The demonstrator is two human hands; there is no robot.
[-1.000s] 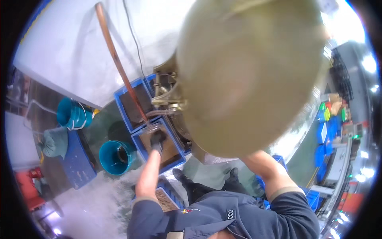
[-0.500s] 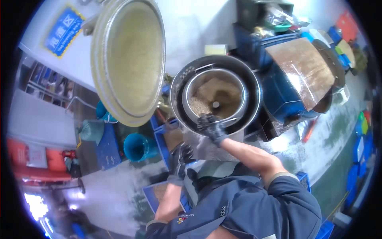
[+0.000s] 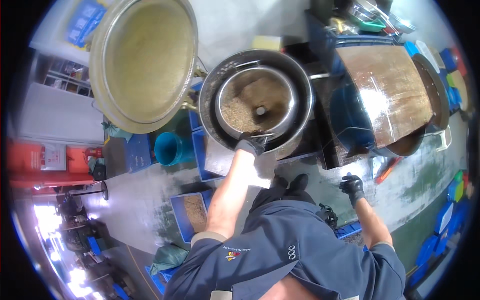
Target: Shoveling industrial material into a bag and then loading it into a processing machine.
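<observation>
A round steel drum (image 3: 206, 107) stands open in front of me, with a smaller steel basket (image 3: 224, 131) inside it. Coarse brown granules (image 3: 239, 114) and a finer brown mass (image 3: 262, 92) lie in the basket around a pale centre post (image 3: 260, 111). In a black glove, my left hand (image 3: 250, 144) is closed on the basket's near handle (image 3: 263, 135); its fingertips are partly hidden. My right hand (image 3: 353, 187), also gloved in black, is off to the right over the floor, fingers apart and holding nothing.
The big round lid (image 3: 150, 70) is raised left of the drum. A blue barrel (image 3: 350, 120) under a brown board (image 3: 385, 90) stands at right. A teal bucket (image 3: 169, 149) and a blue crate of granules (image 3: 179, 220) are at left.
My right hand has left the basket's near rim and swung out to the right. My left hand has come up from below onto the basket's handle.
</observation>
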